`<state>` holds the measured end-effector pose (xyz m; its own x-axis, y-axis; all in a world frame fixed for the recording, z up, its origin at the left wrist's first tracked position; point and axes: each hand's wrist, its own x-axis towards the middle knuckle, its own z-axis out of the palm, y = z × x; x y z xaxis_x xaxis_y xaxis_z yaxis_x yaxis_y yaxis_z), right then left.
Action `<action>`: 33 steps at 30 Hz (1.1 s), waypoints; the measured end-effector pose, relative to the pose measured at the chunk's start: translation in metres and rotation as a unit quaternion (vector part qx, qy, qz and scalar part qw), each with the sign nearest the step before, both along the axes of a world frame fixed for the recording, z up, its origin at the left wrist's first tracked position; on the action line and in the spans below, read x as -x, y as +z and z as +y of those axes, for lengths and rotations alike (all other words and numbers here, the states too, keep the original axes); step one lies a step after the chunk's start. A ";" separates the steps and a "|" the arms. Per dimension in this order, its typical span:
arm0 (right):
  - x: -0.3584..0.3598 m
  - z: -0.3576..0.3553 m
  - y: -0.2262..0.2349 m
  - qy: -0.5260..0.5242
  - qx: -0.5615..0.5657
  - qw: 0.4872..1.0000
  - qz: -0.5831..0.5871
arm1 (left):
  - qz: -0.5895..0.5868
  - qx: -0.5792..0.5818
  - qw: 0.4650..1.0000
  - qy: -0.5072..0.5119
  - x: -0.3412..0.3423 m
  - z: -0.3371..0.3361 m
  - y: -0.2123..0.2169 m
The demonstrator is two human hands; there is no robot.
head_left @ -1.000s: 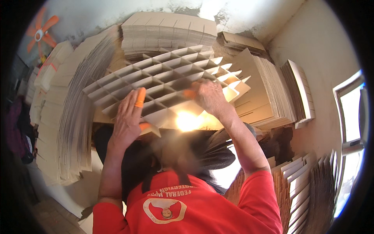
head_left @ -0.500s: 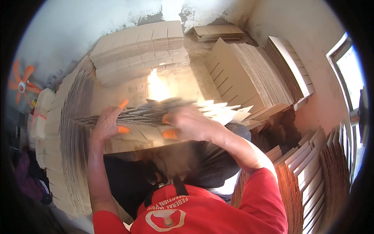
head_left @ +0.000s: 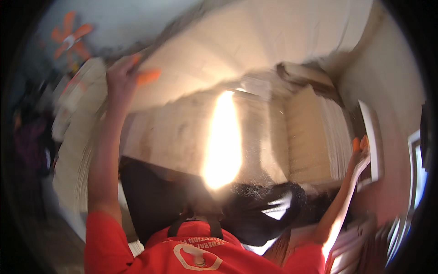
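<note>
The person's left hand [head_left: 121, 75], with orange finger covers [head_left: 148, 76] on its thumb and a finger, is raised and looks closed on the near-left end of a broad, pale tan cardboard piece [head_left: 219, 59], the thumb lying over its face. From that hand the piece runs up and to the right, well beyond the fingers; it is blurred, so its folds and layers cannot be made out.

The right hand [head_left: 360, 157], also wearing orange covers, is stretched far out to the right and lower than the left one. Its fingers point upward just beside an upright whitish cardboard sheet [head_left: 373, 150]; whether they touch or grip it cannot be told.

Immediately left of the right hand stands a thick tan stack of cardboard sheets [head_left: 310, 137], and up and left of that hand lies a low stack of brown boards [head_left: 305, 75]. Leaning cardboard pieces [head_left: 346, 246] fill the area below it.

Above and left of the left hand is an orange-bladed fan [head_left: 68, 41]; down and left of it runs a long row of pale cardboard sheets [head_left: 75, 169]. Between the two hands, and lower than the left one, a dazzling white patch of light [head_left: 223, 141] falls above the person's dark trousers [head_left: 155, 196].
</note>
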<state>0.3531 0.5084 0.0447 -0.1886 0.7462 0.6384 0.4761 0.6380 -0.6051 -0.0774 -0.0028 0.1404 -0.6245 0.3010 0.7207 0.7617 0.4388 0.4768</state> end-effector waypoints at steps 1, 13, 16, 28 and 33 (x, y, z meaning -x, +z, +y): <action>0.018 -0.015 -0.012 -0.002 -0.076 0.982 -0.172 | 0.062 0.063 0.993 0.074 -0.012 -0.002 0.036; 0.038 0.006 -0.085 -0.006 -0.193 0.892 -0.409 | 0.257 0.441 0.792 0.336 0.001 -0.176 0.037; 0.041 -0.001 -0.077 -0.007 -0.179 0.913 -0.366 | 0.183 0.477 0.765 0.391 -0.003 -0.214 -0.036; 0.030 -0.015 -0.052 0.014 -0.146 0.987 -0.061 | -0.018 0.550 0.766 0.333 -0.002 -0.250 -0.091; 0.070 -0.071 -0.007 0.180 -0.114 0.952 0.220 | -0.186 0.581 0.743 0.276 -0.006 -0.198 -0.021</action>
